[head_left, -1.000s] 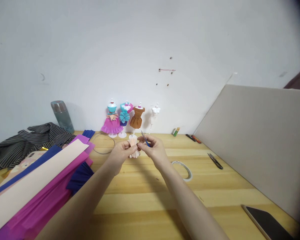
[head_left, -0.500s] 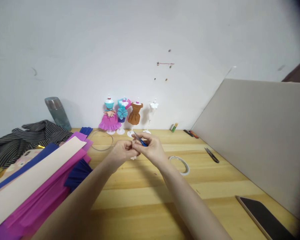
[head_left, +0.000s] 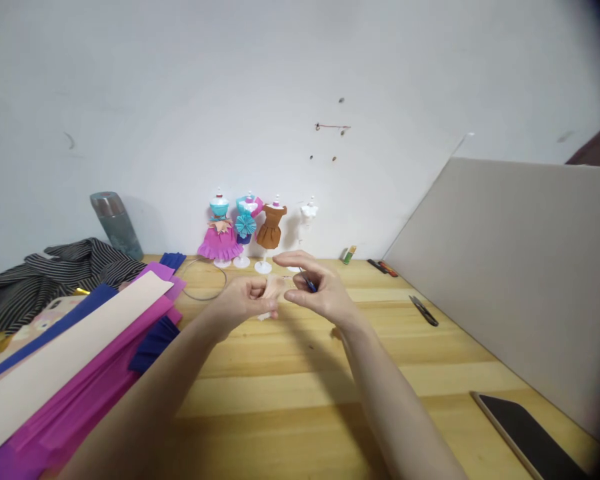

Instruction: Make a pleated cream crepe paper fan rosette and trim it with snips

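My left hand (head_left: 243,299) is closed, pinching a small piece of pale peach crepe paper (head_left: 274,288) between thumb and fingers. Just to its right, my right hand (head_left: 320,287) has thumb and forefinger spread apart. A small blue-handled tool with a pointed metal tip, apparently scissors (head_left: 309,283), is tucked in that palm. The remaining fingers of the right hand are largely hidden. Behind the hands stand small mannequins: one in a brown dress (head_left: 272,227), one with a blue rosette (head_left: 245,225), one in a magenta skirt (head_left: 221,241), and a bare white one (head_left: 309,212).
Crepe paper sheets (head_left: 80,353) are piled at left, beside striped cloth (head_left: 65,273) and a flask (head_left: 115,223). At right lie dark snips (head_left: 423,311), a phone (head_left: 530,433) and a glue stick (head_left: 349,255). A white panel (head_left: 510,267) bounds the right side.
My right hand has moved right, away from the left, its thumb and forefinger opening while the blue-handled scissors slid into the palm. The pale paper shows more. My right arm covers where the tape ring lay.
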The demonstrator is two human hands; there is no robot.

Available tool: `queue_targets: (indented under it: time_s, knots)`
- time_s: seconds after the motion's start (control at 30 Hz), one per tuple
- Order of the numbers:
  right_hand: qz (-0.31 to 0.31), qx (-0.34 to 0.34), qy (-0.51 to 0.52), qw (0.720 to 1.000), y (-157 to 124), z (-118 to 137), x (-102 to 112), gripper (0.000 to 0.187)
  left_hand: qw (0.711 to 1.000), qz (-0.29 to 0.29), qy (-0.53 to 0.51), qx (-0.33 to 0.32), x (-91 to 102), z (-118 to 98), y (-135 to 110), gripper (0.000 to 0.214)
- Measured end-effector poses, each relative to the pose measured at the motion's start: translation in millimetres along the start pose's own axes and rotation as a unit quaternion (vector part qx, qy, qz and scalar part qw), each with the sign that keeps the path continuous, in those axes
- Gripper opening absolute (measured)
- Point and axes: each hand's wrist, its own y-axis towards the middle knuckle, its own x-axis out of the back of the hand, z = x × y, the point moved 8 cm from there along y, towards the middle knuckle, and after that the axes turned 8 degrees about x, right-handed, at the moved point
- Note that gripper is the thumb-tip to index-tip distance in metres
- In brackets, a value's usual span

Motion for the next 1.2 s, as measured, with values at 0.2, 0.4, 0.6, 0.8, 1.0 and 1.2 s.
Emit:
queue_targets:
  time_s: [0.2,0.4,0.6,0.8,1.0,1.2]
  knots:
    - [0.138,0.115,-0.027,0.983,-3,18,-17,0.039,0.998,0.059,0.017,0.001,-3.3,-4,-4,0.014]
    - [0.137,0.102,-0.037,0.985,-3,11,-22,0.038,0.994,0.102,0.041,0.01,-6.4,-1,-7,0.013]
    - [0.135,0.093,-0.039,0.986,-2,6,-20,0.03,0.994,0.084,0.066,0.024,-4.4,-1,-8,0.008]
    - [0.126,0.071,-0.023,0.989,0,2,-20,0.024,0.994,0.09,0.067,0.007,-6.9,-3,-8,0.011]
    - [0.091,0.05,-0.011,0.994,0,-6,-15,0.02,0.992,0.04,0.122,-0.007,-0.5,-7,-8,0.022]
    - [0.074,0.07,-0.006,0.995,1,0,-11,0.028,0.985,-0.03,0.163,-0.042,4.5,-17,-14,0.032]
